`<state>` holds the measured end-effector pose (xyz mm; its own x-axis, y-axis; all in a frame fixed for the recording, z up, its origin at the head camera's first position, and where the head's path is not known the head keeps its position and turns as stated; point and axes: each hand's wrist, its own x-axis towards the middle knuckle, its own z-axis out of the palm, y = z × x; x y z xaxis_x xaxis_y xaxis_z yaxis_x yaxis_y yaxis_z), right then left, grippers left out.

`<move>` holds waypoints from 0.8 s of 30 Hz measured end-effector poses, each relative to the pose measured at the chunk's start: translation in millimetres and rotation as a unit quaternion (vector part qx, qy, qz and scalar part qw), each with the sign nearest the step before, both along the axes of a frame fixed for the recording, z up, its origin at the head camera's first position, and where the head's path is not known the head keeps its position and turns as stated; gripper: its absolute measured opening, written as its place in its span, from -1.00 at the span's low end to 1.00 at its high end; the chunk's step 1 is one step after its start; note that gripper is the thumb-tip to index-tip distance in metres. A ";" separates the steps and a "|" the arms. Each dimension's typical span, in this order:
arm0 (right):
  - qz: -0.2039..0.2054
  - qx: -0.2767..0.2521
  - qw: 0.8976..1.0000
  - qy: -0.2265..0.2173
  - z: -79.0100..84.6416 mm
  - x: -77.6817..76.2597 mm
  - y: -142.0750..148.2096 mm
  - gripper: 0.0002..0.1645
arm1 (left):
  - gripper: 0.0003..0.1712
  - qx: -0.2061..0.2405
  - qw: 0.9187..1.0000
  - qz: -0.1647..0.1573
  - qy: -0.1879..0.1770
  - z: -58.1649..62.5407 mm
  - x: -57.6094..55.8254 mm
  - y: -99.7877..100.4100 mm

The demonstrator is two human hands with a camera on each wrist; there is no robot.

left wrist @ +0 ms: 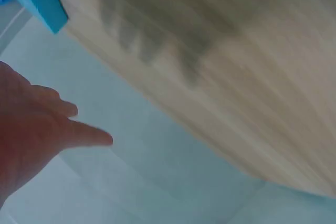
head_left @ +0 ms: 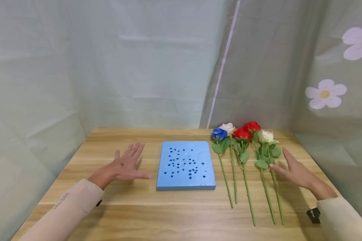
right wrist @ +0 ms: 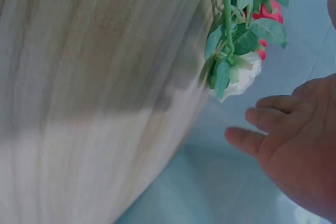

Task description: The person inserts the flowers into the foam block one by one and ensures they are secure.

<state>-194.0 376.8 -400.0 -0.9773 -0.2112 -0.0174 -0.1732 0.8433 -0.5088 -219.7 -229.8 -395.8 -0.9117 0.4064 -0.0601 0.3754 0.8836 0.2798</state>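
Nearest me, both sleeves (head_left: 69, 204) run out of sight. The left hand (head_left: 125, 167), grip released, spreads at nine o'clock from the holed blue block (head_left: 181, 157); the right hand (head_left: 300, 172), likewise loose, is at three by five roses (head_left: 244, 157) on the desk (head_left: 157, 217), contact unclear. Stems (head_left: 249, 194) point near six, blossoms (head_left: 242, 134) near twelve, one pale bloom (head_left: 228, 127) partly hidden.

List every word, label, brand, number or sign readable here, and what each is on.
Left sleeve: a short line of dark lettering, too small and slanted to read with confidence.
Blue block, roses and table: no text seen.
Backdrop cloth: flower pictures, no words seen.
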 end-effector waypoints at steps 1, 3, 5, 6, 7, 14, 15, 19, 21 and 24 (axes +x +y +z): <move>-0.007 -0.001 1.000 -0.006 0.1 -1.0 1.6 0.20 | 0.41 0.010 1.000 -0.005 -0.009 -2.1 -2.1 3.9; -0.020 0.008 1.000 -0.014 -0.2 -2.4 3.5 0.18 | 0.41 0.029 0.999 -0.013 -0.033 -6.2 -5.8 10.6; -0.031 0.012 0.999 -0.018 -0.8 -3.3 5.0 0.12 | 0.42 0.057 0.996 -0.022 -0.064 -9.9 -8.8 16.6; -0.037 0.011 0.999 -0.023 -1.2 -3.6 5.4 0.10 | 0.42 0.077 0.993 -0.025 -0.083 -11.8 -10.3 19.7; -0.042 0.010 0.999 -0.023 -1.8 -4.2 6.1 0.05 | 0.42 0.096 0.990 -0.029 -0.101 -13.9 -11.7 22.5; -0.090 -0.042 0.994 -0.053 -7.6 -10.7 9.4 -0.15 | 0.43 0.158 0.975 -0.044 -0.152 -26.9 -20.3 38.1; -0.094 -0.057 0.992 -0.062 -8.2 -11.6 9.7 -0.16 | 0.43 0.161 0.974 -0.043 -0.153 -28.1 -21.3 39.5; -0.107 -0.134 0.979 -0.108 -9.0 -15.2 10.0 -0.21 | 0.43 0.170 0.972 -0.033 -0.156 -29.7 -24.8 42.5; -0.109 -0.168 0.972 -0.126 -9.3 -17.2 10.5 -0.26 | 0.41 0.169 0.973 -0.028 -0.156 -30.1 -26.3 42.4; -0.111 -0.208 0.960 -0.149 -9.9 -19.3 11.8 -0.33 | 0.36 0.165 0.973 -0.031 -0.158 -29.6 -29.4 40.9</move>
